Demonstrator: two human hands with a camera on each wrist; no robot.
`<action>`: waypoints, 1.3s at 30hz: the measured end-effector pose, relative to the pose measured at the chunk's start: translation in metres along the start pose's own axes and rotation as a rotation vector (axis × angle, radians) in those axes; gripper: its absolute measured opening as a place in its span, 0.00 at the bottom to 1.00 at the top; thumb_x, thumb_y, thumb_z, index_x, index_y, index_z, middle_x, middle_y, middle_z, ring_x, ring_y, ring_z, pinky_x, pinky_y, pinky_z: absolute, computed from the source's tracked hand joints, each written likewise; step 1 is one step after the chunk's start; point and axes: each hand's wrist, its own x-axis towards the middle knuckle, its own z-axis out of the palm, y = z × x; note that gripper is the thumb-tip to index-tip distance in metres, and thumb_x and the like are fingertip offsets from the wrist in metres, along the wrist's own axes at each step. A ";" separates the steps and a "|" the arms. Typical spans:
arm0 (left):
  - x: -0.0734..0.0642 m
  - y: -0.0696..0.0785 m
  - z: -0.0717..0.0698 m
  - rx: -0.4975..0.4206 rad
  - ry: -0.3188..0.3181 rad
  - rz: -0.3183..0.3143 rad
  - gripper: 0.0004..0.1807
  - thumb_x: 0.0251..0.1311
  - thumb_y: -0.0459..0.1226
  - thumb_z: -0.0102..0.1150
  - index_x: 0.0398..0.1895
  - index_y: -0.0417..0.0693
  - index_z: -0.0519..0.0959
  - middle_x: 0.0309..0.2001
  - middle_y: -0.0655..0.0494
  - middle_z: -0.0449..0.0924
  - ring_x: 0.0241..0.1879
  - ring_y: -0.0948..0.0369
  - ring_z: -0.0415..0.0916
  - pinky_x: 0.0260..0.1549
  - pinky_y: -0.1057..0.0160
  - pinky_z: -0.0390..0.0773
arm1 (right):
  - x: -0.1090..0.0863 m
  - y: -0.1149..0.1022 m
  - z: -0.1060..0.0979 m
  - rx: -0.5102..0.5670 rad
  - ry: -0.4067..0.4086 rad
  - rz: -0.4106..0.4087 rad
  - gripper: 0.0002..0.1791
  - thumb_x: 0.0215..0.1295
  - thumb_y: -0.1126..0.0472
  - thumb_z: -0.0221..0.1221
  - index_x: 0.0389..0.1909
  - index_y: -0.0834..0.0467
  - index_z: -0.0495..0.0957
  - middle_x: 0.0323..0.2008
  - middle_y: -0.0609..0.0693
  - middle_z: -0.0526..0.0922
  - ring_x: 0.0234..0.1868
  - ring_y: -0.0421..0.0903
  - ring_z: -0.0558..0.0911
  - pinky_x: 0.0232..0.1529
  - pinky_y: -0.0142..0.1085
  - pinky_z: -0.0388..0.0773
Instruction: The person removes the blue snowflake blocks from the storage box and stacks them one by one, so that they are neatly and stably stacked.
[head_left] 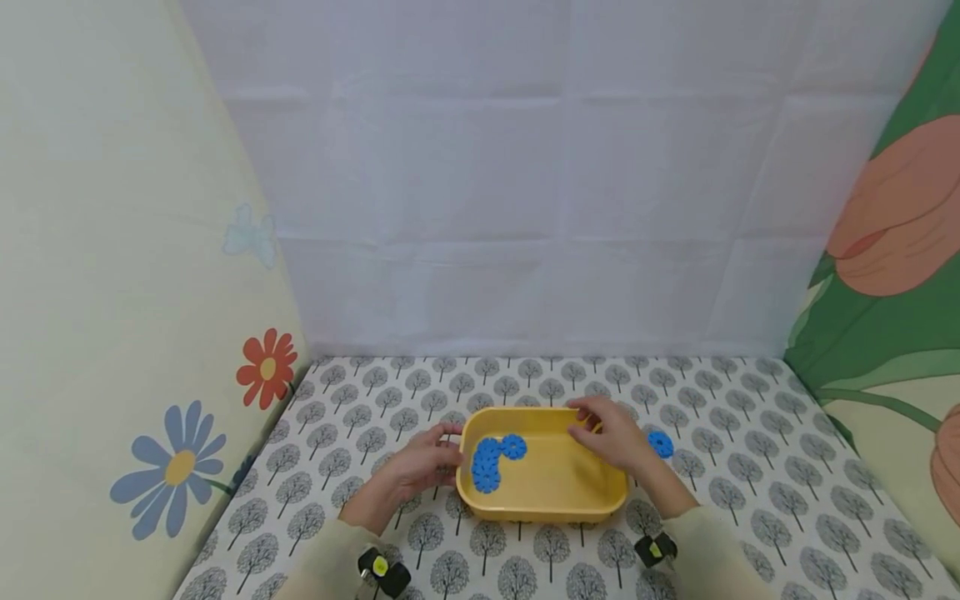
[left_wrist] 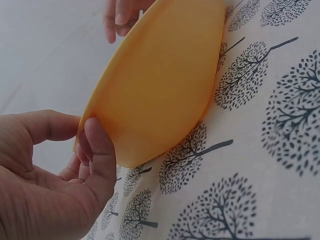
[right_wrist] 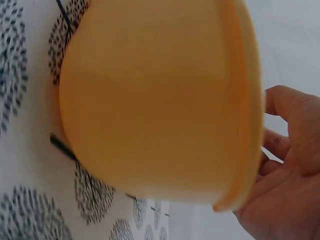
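A yellow plastic basin (head_left: 555, 502) with rounded corners stands in front of me. Several blue notched discs (head_left: 487, 467) lie together in its left part. At the left end, my left hand (head_left: 429, 460) pinches the rim; in the left wrist view its thumb and fingers (left_wrist: 102, 160) sit on either side of the edge. My right hand (head_left: 618, 437) is over the basin's right end, thumb and forefinger apart, with no disc showing between them. From the right wrist view, the basin wall (right_wrist: 165, 100) hides part of the right fingers (right_wrist: 287, 107).
One more blue notched disc (head_left: 660, 444) lies on the cloth right of the basin, beside the right wrist. A tree-print cloth (head_left: 360, 442) covers the table. White fabric (head_left: 525, 208) hangs behind, and flower-patterned panels (head_left: 180, 467) flank both sides.
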 end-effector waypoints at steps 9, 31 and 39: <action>-0.001 0.002 0.000 -0.003 -0.009 -0.003 0.29 0.62 0.27 0.56 0.67 0.38 0.63 0.42 0.44 0.76 0.34 0.56 0.76 0.32 0.60 0.81 | 0.008 -0.010 0.027 0.030 -0.021 0.028 0.21 0.66 0.62 0.66 0.58 0.62 0.79 0.44 0.54 0.81 0.39 0.42 0.78 0.40 0.35 0.78; -0.003 0.002 0.001 0.003 -0.012 0.003 0.28 0.63 0.28 0.56 0.66 0.38 0.63 0.42 0.44 0.77 0.35 0.55 0.77 0.34 0.60 0.81 | 0.022 -0.031 0.067 0.144 -0.249 -0.067 0.25 0.63 0.63 0.68 0.61 0.64 0.76 0.44 0.58 0.81 0.38 0.43 0.80 0.41 0.33 0.80; -0.004 0.003 0.002 -0.003 -0.013 -0.006 0.28 0.63 0.27 0.56 0.66 0.39 0.63 0.43 0.44 0.77 0.36 0.55 0.77 0.34 0.60 0.81 | 0.025 -0.035 0.074 0.136 -0.326 -0.100 0.23 0.62 0.65 0.68 0.59 0.63 0.79 0.41 0.55 0.82 0.36 0.43 0.79 0.40 0.33 0.79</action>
